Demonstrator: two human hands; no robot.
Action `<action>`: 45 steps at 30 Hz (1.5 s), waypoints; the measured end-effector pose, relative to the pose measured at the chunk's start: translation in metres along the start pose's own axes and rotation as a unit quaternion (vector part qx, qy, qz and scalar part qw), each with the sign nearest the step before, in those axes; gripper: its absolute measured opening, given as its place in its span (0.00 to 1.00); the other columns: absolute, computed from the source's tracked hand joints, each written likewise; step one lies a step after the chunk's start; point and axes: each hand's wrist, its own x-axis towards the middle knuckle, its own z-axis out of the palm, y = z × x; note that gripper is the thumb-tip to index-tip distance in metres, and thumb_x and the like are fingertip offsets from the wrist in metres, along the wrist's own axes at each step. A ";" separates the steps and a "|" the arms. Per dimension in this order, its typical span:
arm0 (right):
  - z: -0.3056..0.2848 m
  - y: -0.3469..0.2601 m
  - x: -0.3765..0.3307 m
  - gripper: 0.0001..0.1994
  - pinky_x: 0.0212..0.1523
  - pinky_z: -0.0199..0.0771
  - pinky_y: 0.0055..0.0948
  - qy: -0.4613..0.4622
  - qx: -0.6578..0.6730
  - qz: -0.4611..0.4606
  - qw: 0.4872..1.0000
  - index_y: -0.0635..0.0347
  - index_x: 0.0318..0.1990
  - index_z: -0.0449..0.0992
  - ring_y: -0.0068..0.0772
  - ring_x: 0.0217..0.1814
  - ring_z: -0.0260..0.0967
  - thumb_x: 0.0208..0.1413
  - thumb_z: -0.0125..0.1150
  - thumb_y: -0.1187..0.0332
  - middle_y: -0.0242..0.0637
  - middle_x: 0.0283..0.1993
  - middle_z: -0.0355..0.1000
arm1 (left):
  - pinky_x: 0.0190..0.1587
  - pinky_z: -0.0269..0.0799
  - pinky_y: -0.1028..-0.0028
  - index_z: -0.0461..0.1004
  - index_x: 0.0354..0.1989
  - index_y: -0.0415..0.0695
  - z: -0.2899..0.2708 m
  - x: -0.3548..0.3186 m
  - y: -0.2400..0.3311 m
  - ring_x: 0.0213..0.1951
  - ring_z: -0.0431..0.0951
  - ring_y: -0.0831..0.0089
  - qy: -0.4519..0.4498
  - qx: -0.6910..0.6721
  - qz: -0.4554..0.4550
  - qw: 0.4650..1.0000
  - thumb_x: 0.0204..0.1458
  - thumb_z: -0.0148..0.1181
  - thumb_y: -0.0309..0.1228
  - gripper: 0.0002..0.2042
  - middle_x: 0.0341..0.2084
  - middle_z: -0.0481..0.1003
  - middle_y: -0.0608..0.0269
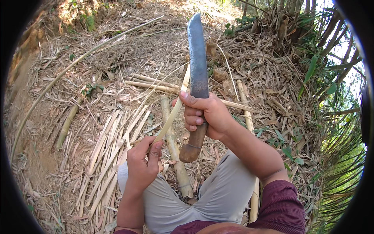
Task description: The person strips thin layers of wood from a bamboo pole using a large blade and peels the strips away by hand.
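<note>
My right hand [206, 113] is closed round the wooden handle of a machete [198, 58], whose broad dark blade points up and away from me. Its thumb also presses against a pale bamboo strip [168, 121]. Lower and to the left, my left hand [145, 158] pinches that same strip between thumb and fingers. From there the strip slants up past the right thumb to just left of the blade. Beneath both hands a bamboo pole [177, 156] lies on the ground, running between my legs.
Many split bamboo strips [103, 163] lie piled at the left. More bamboo pieces [150, 84] rest ahead, and another pole [245, 101] lies at the right. A long thin stalk [66, 66] arcs across the left. Dry leaves cover the ground; bamboo stems [288, 27] stand at the far right.
</note>
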 end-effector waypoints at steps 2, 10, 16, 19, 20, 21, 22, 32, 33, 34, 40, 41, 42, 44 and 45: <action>-0.005 0.000 -0.001 0.16 0.19 0.56 0.22 -0.013 0.014 0.017 1.000 0.69 0.43 0.71 0.12 0.14 0.47 0.64 0.57 0.60 0.17 0.16 0.49 | 0.19 0.62 0.75 0.75 0.31 0.38 0.001 0.000 -0.002 0.15 0.70 0.76 -0.020 -0.023 -0.028 0.999 0.62 0.55 0.32 0.11 0.13 0.70 0.63; -0.004 0.003 0.001 0.15 0.19 0.57 0.21 0.010 0.038 0.038 0.999 0.65 0.43 0.71 0.11 0.15 0.48 0.65 0.56 0.59 0.17 0.16 0.49 | 0.18 0.58 0.77 0.74 0.27 0.37 -0.003 -0.002 0.001 0.13 0.66 0.80 -0.002 -0.038 -0.030 0.999 0.63 0.55 0.32 0.14 0.10 0.67 0.65; 0.009 0.003 -0.003 0.13 0.19 0.58 0.22 0.034 -0.021 0.038 0.998 0.60 0.38 0.70 0.12 0.15 0.49 0.60 0.64 0.61 0.17 0.17 0.51 | 0.17 0.55 0.78 0.74 0.27 0.37 0.002 0.001 0.000 0.14 0.64 0.84 0.018 -0.127 -0.084 0.988 0.65 0.53 0.33 0.15 0.10 0.67 0.68; 0.013 0.012 -0.003 0.11 0.19 0.59 0.22 0.032 -0.027 0.042 0.998 0.58 0.36 0.69 0.13 0.15 0.50 0.58 0.66 0.64 0.17 0.17 0.51 | 0.20 0.56 0.81 0.73 0.32 0.38 0.002 0.000 0.003 0.17 0.64 0.86 -0.061 -0.141 -0.122 0.981 0.67 0.49 0.36 0.15 0.15 0.69 0.69; 0.012 0.012 -0.003 0.12 0.18 0.59 0.22 0.034 -0.027 0.021 0.999 0.58 0.35 0.69 0.14 0.15 0.51 0.58 0.67 0.64 0.18 0.17 0.53 | 0.22 0.59 0.80 0.73 0.33 0.38 0.004 -0.001 0.003 0.19 0.66 0.84 -0.059 -0.155 -0.111 0.980 0.66 0.49 0.36 0.14 0.17 0.70 0.67; 0.009 0.010 -0.003 0.12 0.18 0.60 0.23 0.036 -0.027 -0.001 0.999 0.58 0.35 0.70 0.14 0.16 0.53 0.57 0.68 0.63 0.19 0.18 0.55 | 0.24 0.61 0.79 0.73 0.35 0.38 0.007 -0.001 0.002 0.21 0.68 0.83 -0.057 -0.168 -0.101 0.979 0.66 0.49 0.36 0.14 0.20 0.72 0.65; 0.006 0.008 -0.002 0.13 0.18 0.61 0.23 0.038 -0.028 -0.024 0.999 0.59 0.34 0.70 0.15 0.16 0.54 0.56 0.69 0.63 0.20 0.19 0.56 | 0.26 0.64 0.78 0.73 0.36 0.37 0.009 0.000 0.000 0.23 0.70 0.82 -0.055 -0.182 -0.088 0.978 0.66 0.50 0.36 0.14 0.22 0.73 0.63; -0.041 -0.024 0.002 0.10 0.19 0.59 0.21 0.111 0.107 -0.075 0.985 0.54 0.31 0.65 0.11 0.16 0.50 0.59 0.63 0.70 0.17 0.18 0.50 | 0.42 0.70 0.66 0.74 0.35 0.36 -0.022 0.027 -0.025 0.34 0.75 0.58 -0.103 0.145 0.178 0.968 0.60 0.56 0.33 0.11 0.28 0.74 0.55; -0.047 -0.024 0.003 0.11 0.19 0.59 0.21 0.115 0.102 -0.078 0.985 0.55 0.32 0.65 0.11 0.16 0.50 0.59 0.64 0.68 0.17 0.18 0.51 | 0.39 0.70 0.68 0.74 0.33 0.36 -0.018 0.026 -0.028 0.31 0.75 0.60 -0.124 0.111 0.152 0.974 0.60 0.57 0.33 0.11 0.27 0.74 0.55; -0.050 -0.023 0.005 0.11 0.19 0.59 0.21 0.118 0.098 -0.081 0.985 0.55 0.33 0.66 0.11 0.16 0.50 0.59 0.64 0.66 0.17 0.18 0.51 | 0.35 0.70 0.69 0.74 0.32 0.36 -0.014 0.025 -0.030 0.29 0.75 0.63 -0.145 0.079 0.125 0.978 0.60 0.57 0.32 0.11 0.25 0.74 0.56; -0.037 -0.022 0.002 0.25 0.18 0.57 0.17 0.127 0.057 -0.078 0.987 0.67 0.45 0.70 0.09 0.15 0.48 0.58 0.64 0.50 0.16 0.17 0.48 | 0.24 0.65 0.74 0.74 0.26 0.36 0.002 0.028 -0.019 0.20 0.70 0.75 -0.121 -0.111 0.032 0.986 0.63 0.54 0.34 0.16 0.16 0.71 0.63; -0.035 -0.019 0.001 0.29 0.18 0.57 0.17 0.099 0.050 -0.075 0.991 0.70 0.48 0.70 0.09 0.15 0.48 0.58 0.64 0.48 0.16 0.17 0.48 | 0.24 0.64 0.74 0.74 0.26 0.36 0.005 0.029 -0.016 0.19 0.69 0.76 -0.103 -0.167 -0.004 0.981 0.64 0.53 0.34 0.16 0.15 0.70 0.65; -0.030 -0.016 0.001 0.32 0.18 0.57 0.18 0.099 0.029 -0.063 0.993 0.74 0.54 0.69 0.10 0.15 0.48 0.59 0.63 0.48 0.16 0.16 0.47 | 0.22 0.61 0.77 0.73 0.25 0.37 0.007 0.031 -0.013 0.19 0.66 0.83 -0.077 -0.173 -0.013 0.982 0.66 0.50 0.36 0.19 0.14 0.67 0.70; -0.024 -0.009 -0.001 0.31 0.18 0.57 0.19 0.085 -0.046 -0.057 0.994 0.72 0.53 0.70 0.11 0.15 0.48 0.58 0.63 0.47 0.16 0.16 0.47 | 0.21 0.59 0.79 0.73 0.24 0.37 0.016 0.036 -0.008 0.18 0.65 0.83 -0.082 -0.195 -0.045 0.976 0.66 0.51 0.36 0.19 0.13 0.67 0.70; -0.020 -0.006 -0.002 0.31 0.18 0.57 0.20 0.076 -0.084 -0.054 0.992 0.71 0.53 0.71 0.12 0.15 0.48 0.58 0.63 0.47 0.16 0.16 0.47 | 0.21 0.58 0.79 0.73 0.24 0.38 0.019 0.038 -0.006 0.17 0.65 0.84 -0.084 -0.206 -0.061 0.973 0.66 0.51 0.36 0.19 0.13 0.67 0.70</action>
